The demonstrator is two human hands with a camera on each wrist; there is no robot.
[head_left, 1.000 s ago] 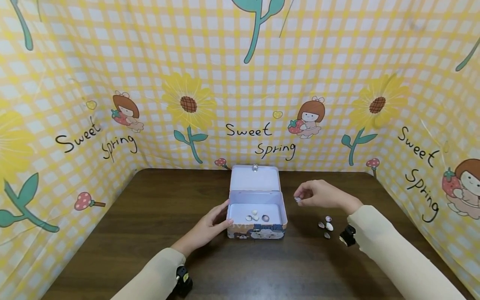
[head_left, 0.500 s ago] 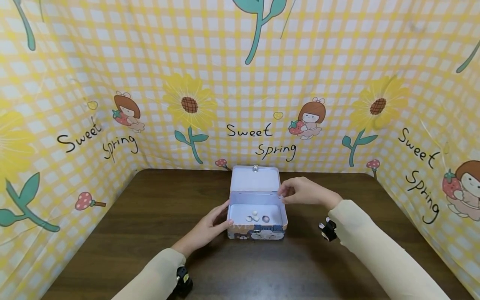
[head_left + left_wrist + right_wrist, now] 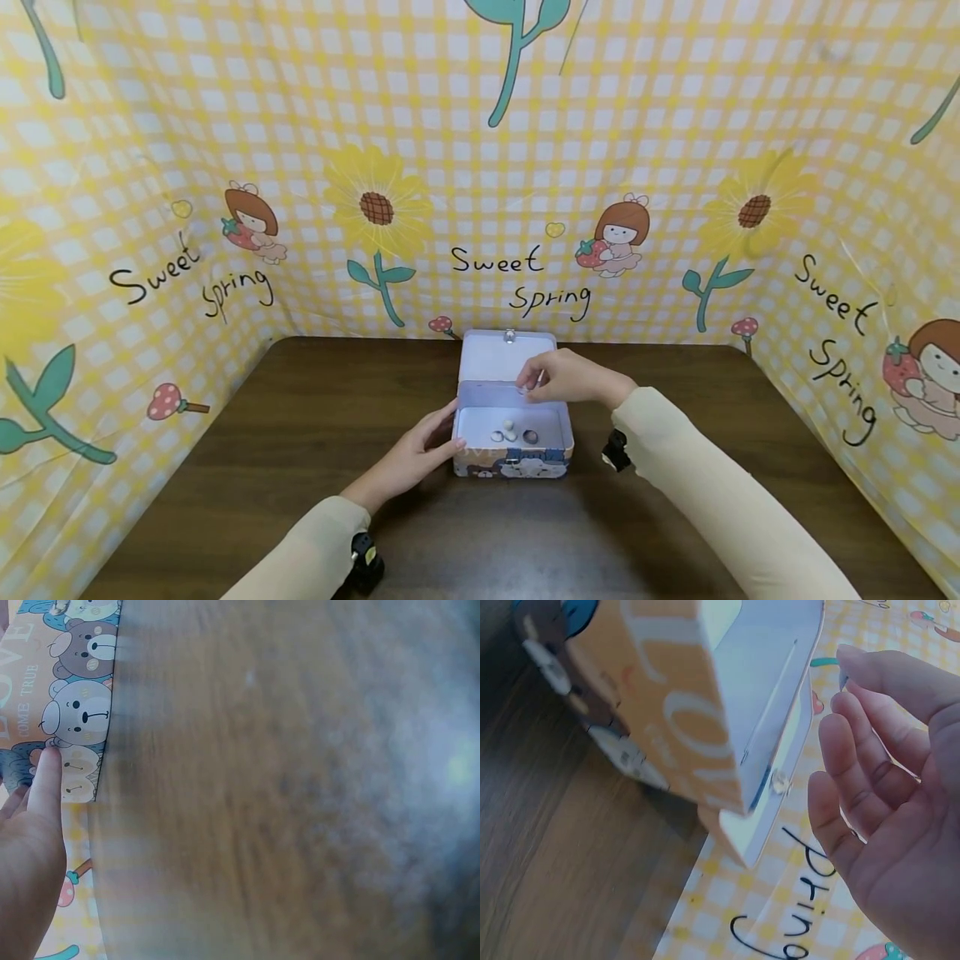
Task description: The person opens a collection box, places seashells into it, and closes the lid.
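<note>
— Since a second ago the right hand [image 3: 573, 379] has travelled leftward from the open worktop [image 3: 300, 433] to a spot above the tin box [image 3: 513, 457], and it now hangs over the back of the box's tray, just in front of the raised lid [image 3: 501, 358].

— What is its grip doing?

— Thumb and forefinger pinch a small pale shell [image 3: 523, 388]; the other fingers are loosely curled. In the right wrist view the fingertips [image 3: 870, 671] sit close together, though the shell itself is hard to make out there.

— And the left hand?

— The left hand [image 3: 416, 454] has not shifted. Its grip is released: straight fingers lie flat against the box's left wall, and in the left wrist view one fingertip [image 3: 49, 769] touches the printed bears on the side.

— Where is the box?

— At the middle of the worktop, lid tilted back, its clasp knob [image 3: 510, 337] at the top. Three shells [image 3: 513, 433] lie together on the tray floor, below the held one.

— Anything else?

— A yellow checked backdrop [image 3: 150, 167] with sunflowers stands round the worktop.
</note>
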